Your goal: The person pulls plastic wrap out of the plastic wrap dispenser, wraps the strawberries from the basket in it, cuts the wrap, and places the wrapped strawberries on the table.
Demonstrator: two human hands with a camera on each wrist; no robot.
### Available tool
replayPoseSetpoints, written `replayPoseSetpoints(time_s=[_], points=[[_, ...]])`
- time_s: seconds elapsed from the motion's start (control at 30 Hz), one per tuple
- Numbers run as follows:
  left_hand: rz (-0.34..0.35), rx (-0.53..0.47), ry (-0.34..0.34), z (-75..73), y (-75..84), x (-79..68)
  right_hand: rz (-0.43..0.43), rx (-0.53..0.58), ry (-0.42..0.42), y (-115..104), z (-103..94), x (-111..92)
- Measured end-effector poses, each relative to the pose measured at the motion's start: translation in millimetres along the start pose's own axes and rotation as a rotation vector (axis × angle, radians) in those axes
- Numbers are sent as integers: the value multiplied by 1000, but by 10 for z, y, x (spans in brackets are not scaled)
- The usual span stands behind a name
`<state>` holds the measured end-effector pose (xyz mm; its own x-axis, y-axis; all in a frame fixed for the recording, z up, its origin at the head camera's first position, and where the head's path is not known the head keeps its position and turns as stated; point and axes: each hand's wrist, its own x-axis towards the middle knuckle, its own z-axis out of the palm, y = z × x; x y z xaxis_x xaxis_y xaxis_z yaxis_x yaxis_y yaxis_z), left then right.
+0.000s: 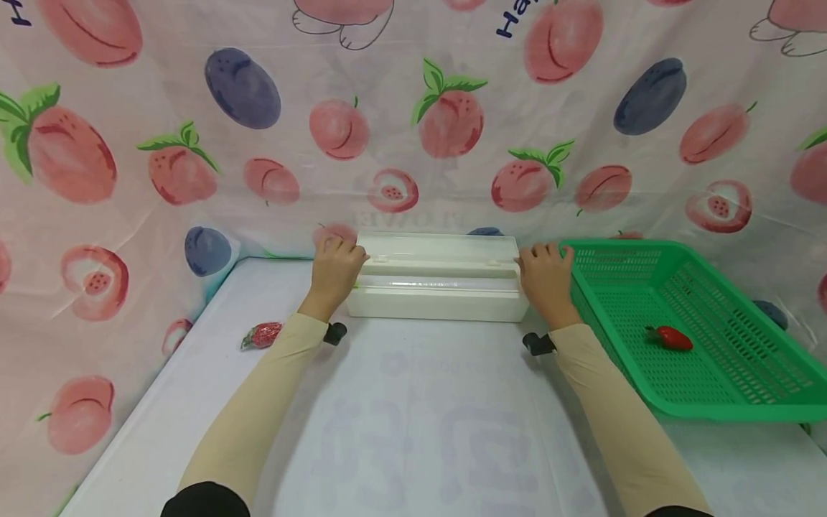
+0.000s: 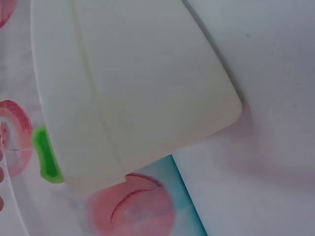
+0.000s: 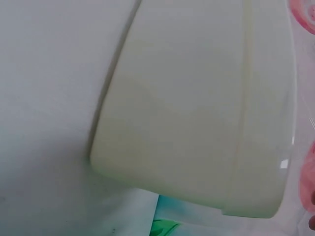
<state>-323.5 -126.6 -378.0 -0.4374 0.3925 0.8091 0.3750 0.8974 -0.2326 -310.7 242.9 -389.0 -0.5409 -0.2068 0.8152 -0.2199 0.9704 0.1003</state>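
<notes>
A white cling film dispenser (image 1: 439, 307) lies on the table with its translucent lid (image 1: 439, 245) raised and the film roll (image 1: 446, 283) showing. At the lid's left end my left hand (image 1: 338, 266) grips with curled fingers. On the opposite end my right hand (image 1: 545, 276) grips the lid in the same way. Close up in the left wrist view are the dispenser's white wall (image 2: 147, 88) and a green tab (image 2: 47, 155). The right wrist view is filled by the other end of the dispenser (image 3: 182, 108). Only fingertips show at the wrist views' edges.
A red strawberry (image 1: 261, 334) wrapped in clear film lies beside my left forearm. To the right stands a green slotted basket (image 1: 730, 411) holding another strawberry (image 1: 672, 338). A fruit-printed curtain (image 1: 400, 93) hangs behind the white table (image 1: 413, 431).
</notes>
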Motion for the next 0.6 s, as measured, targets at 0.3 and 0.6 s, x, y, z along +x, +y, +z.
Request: replayPoseSetpoints(time_s=[0.3, 0.6], points=[[-22, 18, 36, -54, 10, 61, 28, 6, -15, 7, -74, 77], [-26, 41, 118, -108, 3, 130, 37, 9, 19, 11, -119, 164]])
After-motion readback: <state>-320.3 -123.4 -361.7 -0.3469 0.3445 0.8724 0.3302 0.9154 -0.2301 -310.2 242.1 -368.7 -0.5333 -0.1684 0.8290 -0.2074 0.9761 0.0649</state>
